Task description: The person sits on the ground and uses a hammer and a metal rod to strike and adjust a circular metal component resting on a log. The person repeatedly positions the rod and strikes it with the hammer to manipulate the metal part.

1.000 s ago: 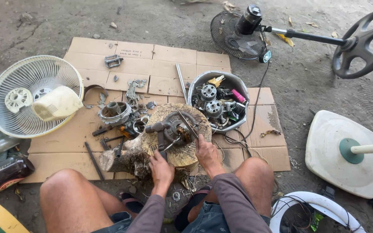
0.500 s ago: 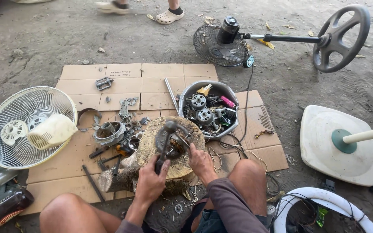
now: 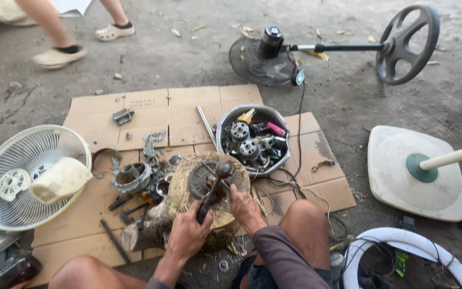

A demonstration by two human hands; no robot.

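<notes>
A: Left hand (image 3: 188,235) wrapped tight round dark tool handle (image 3: 205,206), tip on round motor part (image 3: 205,179) atop wooden stump (image 3: 188,206). Right hand (image 3: 244,206) at 3 o'clock, fingers curled, bracing stump edge; hard to tell whether anything pinched.

B: Best kept low, pressure straight down, part pinned. Metal bowl (image 3: 225,126) of parts at 1 o'clock, fan stand (image 3: 266,51) beyond at 12.
</notes>
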